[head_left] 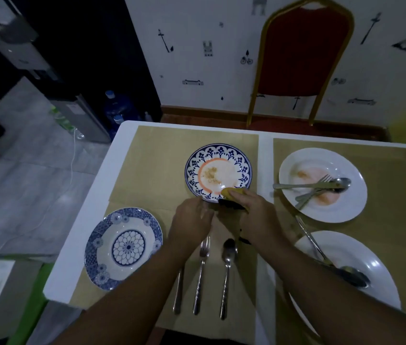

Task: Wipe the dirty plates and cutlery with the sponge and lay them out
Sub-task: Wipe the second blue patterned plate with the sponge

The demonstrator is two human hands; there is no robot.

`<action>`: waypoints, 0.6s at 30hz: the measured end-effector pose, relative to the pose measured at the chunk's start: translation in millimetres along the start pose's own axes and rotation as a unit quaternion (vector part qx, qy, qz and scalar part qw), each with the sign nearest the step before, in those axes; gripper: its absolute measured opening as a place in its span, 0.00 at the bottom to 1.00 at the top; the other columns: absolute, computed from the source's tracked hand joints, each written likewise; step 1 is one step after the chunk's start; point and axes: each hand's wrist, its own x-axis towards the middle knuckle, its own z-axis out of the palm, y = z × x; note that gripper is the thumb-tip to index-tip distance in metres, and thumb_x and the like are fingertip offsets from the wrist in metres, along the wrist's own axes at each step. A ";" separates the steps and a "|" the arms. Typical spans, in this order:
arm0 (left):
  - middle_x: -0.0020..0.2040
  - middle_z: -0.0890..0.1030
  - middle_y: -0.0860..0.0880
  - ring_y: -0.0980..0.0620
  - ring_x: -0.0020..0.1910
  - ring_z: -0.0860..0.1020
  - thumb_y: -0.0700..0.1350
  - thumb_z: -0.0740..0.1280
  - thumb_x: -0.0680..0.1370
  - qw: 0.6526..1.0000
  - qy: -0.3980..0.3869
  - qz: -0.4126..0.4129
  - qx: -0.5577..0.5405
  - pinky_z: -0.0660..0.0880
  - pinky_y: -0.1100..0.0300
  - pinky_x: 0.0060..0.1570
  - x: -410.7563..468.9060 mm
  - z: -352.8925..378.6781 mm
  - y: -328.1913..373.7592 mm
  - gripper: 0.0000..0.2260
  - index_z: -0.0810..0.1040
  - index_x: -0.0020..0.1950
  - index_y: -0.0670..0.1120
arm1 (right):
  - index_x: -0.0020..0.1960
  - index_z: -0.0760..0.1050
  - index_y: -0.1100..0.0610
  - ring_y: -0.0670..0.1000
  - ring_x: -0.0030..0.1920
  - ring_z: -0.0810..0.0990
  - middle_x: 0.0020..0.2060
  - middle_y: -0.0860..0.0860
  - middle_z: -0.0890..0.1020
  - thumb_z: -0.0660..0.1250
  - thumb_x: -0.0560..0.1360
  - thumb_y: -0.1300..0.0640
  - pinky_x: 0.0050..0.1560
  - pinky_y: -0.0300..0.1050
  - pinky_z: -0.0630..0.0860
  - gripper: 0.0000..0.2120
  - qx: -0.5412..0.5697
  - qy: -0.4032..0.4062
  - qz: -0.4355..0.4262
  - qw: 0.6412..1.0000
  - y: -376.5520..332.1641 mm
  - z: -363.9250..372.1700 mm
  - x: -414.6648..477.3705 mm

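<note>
A blue-patterned plate [218, 171] with an orange ring and crumbs sits mid-table. My right hand [251, 212] grips a yellow sponge [231, 191] with a dark underside, pressed at the plate's near rim. My left hand [192, 220] rests at the same near rim, fingers touching its edge. A clean-looking blue floral plate [123, 247] lies at the near left. A fork [202, 270], a spoon [228, 272] and a third handle [178, 292] lie side by side below my hands. Two white plates, one far [322, 185] and one near [361, 270], carry stains and cutlery.
Tan placemats [152, 165] cover the white table [112, 165]. A red chair with a gold frame [301, 58] stands beyond the far edge. The table's left edge drops to a tiled floor with blue water bottles [117, 105].
</note>
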 end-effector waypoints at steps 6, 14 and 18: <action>0.58 0.82 0.46 0.45 0.54 0.81 0.49 0.69 0.78 0.943 -0.013 -0.239 -0.232 0.80 0.51 0.50 56.2 -3.5 -10.3 0.19 0.73 0.66 0.43 | 0.67 0.73 0.52 0.59 0.70 0.66 0.70 0.59 0.69 0.59 0.68 0.78 0.71 0.43 0.60 0.33 -0.030 0.001 0.043 0.999 -6.8 27.5 33.4; 0.52 0.85 0.38 0.37 0.47 0.84 0.28 0.65 0.74 0.795 -0.048 -0.345 -0.497 0.82 0.52 0.33 81.1 -2.6 -3.2 0.17 0.80 0.60 0.40 | 0.66 0.75 0.53 0.55 0.68 0.69 0.67 0.56 0.72 0.60 0.70 0.75 0.70 0.43 0.63 0.29 -0.076 0.009 0.078 0.994 -1.9 38.6 38.7; 0.53 0.85 0.41 0.44 0.46 0.85 0.32 0.63 0.79 0.810 -0.055 -0.315 -0.492 0.82 0.56 0.34 62.6 -7.5 0.7 0.14 0.78 0.63 0.42 | 0.64 0.76 0.50 0.50 0.57 0.73 0.57 0.53 0.73 0.63 0.72 0.71 0.53 0.29 0.68 0.26 -0.046 0.035 0.107 0.993 -3.6 20.4 36.6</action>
